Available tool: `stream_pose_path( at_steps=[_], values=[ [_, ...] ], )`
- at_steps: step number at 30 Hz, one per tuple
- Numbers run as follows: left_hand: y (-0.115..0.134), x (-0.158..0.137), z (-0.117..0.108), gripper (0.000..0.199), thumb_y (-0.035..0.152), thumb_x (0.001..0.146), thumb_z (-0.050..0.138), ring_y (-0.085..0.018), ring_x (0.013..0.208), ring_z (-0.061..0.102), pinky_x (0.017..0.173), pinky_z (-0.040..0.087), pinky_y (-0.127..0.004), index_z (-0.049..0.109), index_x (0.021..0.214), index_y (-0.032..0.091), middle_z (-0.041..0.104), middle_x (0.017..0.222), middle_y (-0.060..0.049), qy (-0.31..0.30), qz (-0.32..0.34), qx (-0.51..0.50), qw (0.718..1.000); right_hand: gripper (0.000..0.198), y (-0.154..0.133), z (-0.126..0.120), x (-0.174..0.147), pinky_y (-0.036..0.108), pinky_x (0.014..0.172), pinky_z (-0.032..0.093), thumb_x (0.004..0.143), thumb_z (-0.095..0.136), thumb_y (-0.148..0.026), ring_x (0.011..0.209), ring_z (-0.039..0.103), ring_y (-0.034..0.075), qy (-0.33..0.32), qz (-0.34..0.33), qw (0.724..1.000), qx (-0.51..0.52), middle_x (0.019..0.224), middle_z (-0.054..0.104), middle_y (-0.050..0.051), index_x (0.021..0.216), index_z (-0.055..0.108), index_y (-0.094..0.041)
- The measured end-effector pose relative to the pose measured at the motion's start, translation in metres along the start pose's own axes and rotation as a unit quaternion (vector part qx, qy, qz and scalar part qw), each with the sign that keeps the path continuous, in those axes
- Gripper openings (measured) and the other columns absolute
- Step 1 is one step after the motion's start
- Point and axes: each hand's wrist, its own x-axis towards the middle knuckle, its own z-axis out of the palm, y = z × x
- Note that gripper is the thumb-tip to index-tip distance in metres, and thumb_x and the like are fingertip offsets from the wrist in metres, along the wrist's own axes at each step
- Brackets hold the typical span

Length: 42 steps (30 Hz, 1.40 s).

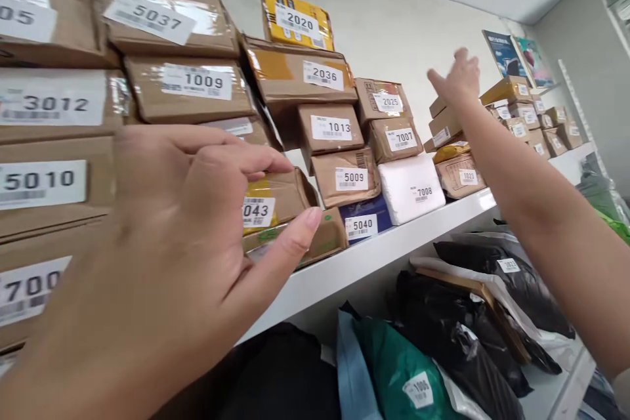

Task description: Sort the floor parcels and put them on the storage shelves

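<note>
My left hand is large in the foreground, thumb and fingers apart with nothing between them. Behind it stand stacked cardboard boxes with number labels, among them a box marked 1009 and a partly hidden box ending in 043. My right hand is raised farther off, fingers spread and holding nothing. In the picture it lies over the wall, just above some small brown boxes. A yellow parcel marked 2020 tops the middle stack, above a box marked 2036.
A white shelf carries the boxes, including a white parcel marked 7008. On the level below lie a green bag and black plastic parcels. More small boxes stand at the far right, near wall posters.
</note>
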Motion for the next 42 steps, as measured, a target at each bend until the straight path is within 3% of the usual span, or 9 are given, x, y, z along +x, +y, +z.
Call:
stream_pose_path(
  at_steps=[4,8,12,17,23,26,30,36,42],
  values=[
    [0.031,0.019,0.023,0.054,0.069,0.093,0.033,-0.036,0.122,0.057,0.112,0.044,-0.062,0.053,0.119,0.026,0.054,0.122,-0.01,0.016,0.012,0.023,1.0,0.09,0.102,-0.015,0.009,0.067,0.111,0.039,0.082,0.064,-0.062,0.136,0.047,0.048,-0.086,0.047,0.993,-0.061,0.145,0.045,0.031,0.149,0.036,-0.009],
    [0.069,0.042,0.055,0.041,0.057,0.093,0.042,-0.034,0.11,0.062,0.081,0.058,-0.049,0.056,0.119,0.028,0.054,0.122,-0.012,-0.032,0.023,0.037,0.999,0.11,0.148,-0.011,-0.003,0.068,0.109,0.04,0.072,0.071,-0.073,0.137,0.045,0.052,-0.154,0.035,0.986,-0.061,0.151,0.04,0.034,0.152,0.035,-0.007],
    [0.118,0.075,0.105,0.034,0.04,0.091,0.06,-0.032,0.114,0.062,0.092,0.058,-0.045,0.064,0.122,0.027,0.06,0.123,-0.011,-0.106,0.022,0.026,0.994,0.126,0.167,0.001,-0.019,0.068,0.105,0.043,0.064,0.078,-0.074,0.135,0.047,0.054,-0.182,0.016,0.982,-0.048,0.155,0.034,0.036,0.158,0.027,-0.009],
    [0.185,0.132,0.18,0.051,0.022,0.091,0.06,-0.033,0.133,0.055,0.107,0.052,-0.046,0.058,0.142,0.02,0.062,0.141,-0.014,-0.159,0.025,0.038,0.986,0.113,0.173,0.007,-0.023,0.062,0.096,0.049,0.08,0.064,-0.068,0.117,0.06,0.046,-0.194,0.004,0.981,-0.004,0.142,0.053,0.032,0.164,0.014,-0.012],
    [0.219,0.182,0.224,0.044,0.011,0.094,0.048,-0.032,0.108,0.069,0.086,0.056,-0.042,0.061,0.136,0.018,0.073,0.119,-0.015,-0.318,-0.066,0.127,0.937,0.108,0.175,0.01,-0.012,0.061,0.089,0.051,0.078,0.067,-0.063,0.11,0.061,0.044,-0.195,-0.021,0.98,0.017,0.128,0.062,0.025,0.164,0.019,-0.018],
    [0.213,0.182,0.223,0.042,0.011,0.096,0.042,-0.033,0.11,0.067,0.085,0.055,-0.041,0.062,0.132,0.02,0.073,0.118,-0.015,-0.296,-0.068,0.147,0.941,0.104,0.18,0.013,-0.008,0.061,0.087,0.052,0.078,0.066,-0.064,0.111,0.061,0.044,-0.195,-0.041,0.979,0.047,0.127,0.062,0.024,0.162,0.025,-0.019],
    [0.21,0.174,0.199,0.044,0.02,0.098,0.046,-0.034,0.121,0.06,0.096,0.053,-0.044,0.056,0.14,0.016,0.069,0.129,-0.017,-0.217,-0.095,0.16,0.958,0.101,0.183,0.016,-0.005,0.062,0.086,0.054,0.076,0.069,-0.063,0.111,0.061,0.044,-0.206,-0.042,0.976,0.063,0.127,0.059,0.025,0.158,0.03,-0.018],
    [0.241,0.167,0.152,0.038,0.026,0.102,0.051,-0.033,0.122,0.06,0.081,0.057,-0.042,0.062,0.138,0.021,0.064,0.126,-0.012,-0.255,-0.083,0.223,0.937,0.101,0.182,0.027,0.004,0.062,0.083,0.055,0.071,0.077,-0.061,0.111,0.062,0.045,-0.216,-0.036,0.972,0.082,0.131,0.053,0.026,0.152,0.032,-0.02],
    [0.241,0.139,0.109,0.054,0.038,0.091,0.064,-0.034,0.122,0.059,0.107,0.049,-0.049,0.06,0.142,0.021,0.056,0.13,-0.01,-0.035,-0.175,0.152,0.972,0.098,0.182,0.029,0.004,0.061,0.084,0.055,0.071,0.078,-0.058,0.115,0.059,0.046,-0.213,-0.052,0.972,0.083,0.132,0.05,0.026,0.149,0.033,-0.019]
  ],
)
